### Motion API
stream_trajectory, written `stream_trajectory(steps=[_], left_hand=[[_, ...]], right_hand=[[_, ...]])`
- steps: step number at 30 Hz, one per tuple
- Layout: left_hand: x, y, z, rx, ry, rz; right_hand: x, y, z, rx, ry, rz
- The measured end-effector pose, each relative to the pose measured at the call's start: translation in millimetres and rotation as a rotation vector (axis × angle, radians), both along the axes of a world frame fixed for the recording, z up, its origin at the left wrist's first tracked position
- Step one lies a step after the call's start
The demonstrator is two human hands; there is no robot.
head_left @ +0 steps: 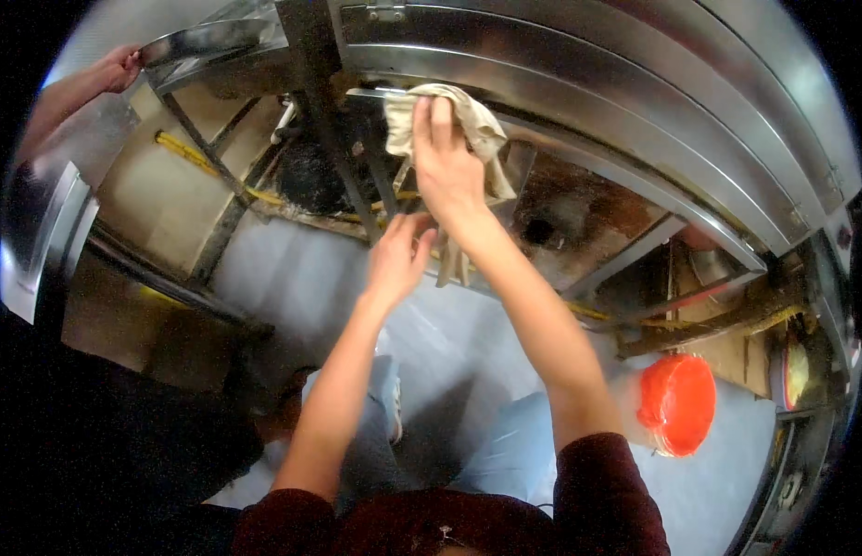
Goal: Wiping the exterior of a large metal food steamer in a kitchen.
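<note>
My right hand (448, 163) grips a cream cloth (490, 132), pressed up near the front edge of a stainless steel unit (542, 66). Folds of the fabric hang below my fingers, and a narrow strip dangles between my two forearms. Just below and left of it is my left hand (399, 256), slightly blurred, with thumb and fingers apart and nothing visible in it. Its fingertips are close to the hanging cloth; whether they touch it I cannot tell. Behind both hands runs a dark, grimy metal frame (347, 167) under the unit.
Another person's hand (121, 68) holds a metal edge at upper left. A red bucket (688, 406) stands on the grey floor (431, 333) to my right. Yellow hose or pipe (187, 153) runs low behind the frame. A diagonal metal brace (625, 254) juts out at right.
</note>
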State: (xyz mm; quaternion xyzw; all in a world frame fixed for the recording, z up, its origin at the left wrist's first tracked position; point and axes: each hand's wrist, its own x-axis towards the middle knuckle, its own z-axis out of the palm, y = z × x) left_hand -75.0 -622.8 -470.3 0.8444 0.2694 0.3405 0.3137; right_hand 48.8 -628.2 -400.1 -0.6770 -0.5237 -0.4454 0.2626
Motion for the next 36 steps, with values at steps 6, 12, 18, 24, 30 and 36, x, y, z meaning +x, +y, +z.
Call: stream_trajectory(steps=[6, 12, 18, 24, 30, 36], left_hand=[[-25.0, 26.7, -2.2, 0.019, 0.022, 0.155], [-32.6, 36.2, 2.1, -0.062, 0.017, 0.202], [-38.9, 38.0, -0.6, -0.078, 0.117, 0.211], [-34.3, 37.6, -21.8, -0.049, 0.112, 0.176], [-18.4, 35.7, -12.4, -0.179, 0.029, 0.09], [2.5, 27.8, -11.4, -0.151, -0.163, 0.093]], right_hand=[[-28.8, 61.5, -13.2, -0.096, 0.078, 0.232], [-30.0, 104.7, -28.9, 0.12, 0.149, 0.388], [-16.3, 101.4, -98.1, -0.087, 0.025, 0.285], [-25.1, 66.7, -138.8, -0.512, 0.948, 0.383], [-32.8, -19.9, -133.8, 0.043, 0.828, 0.505], [-7.6, -87.3, -25.1, 0.449, 0.606, 0.367]])
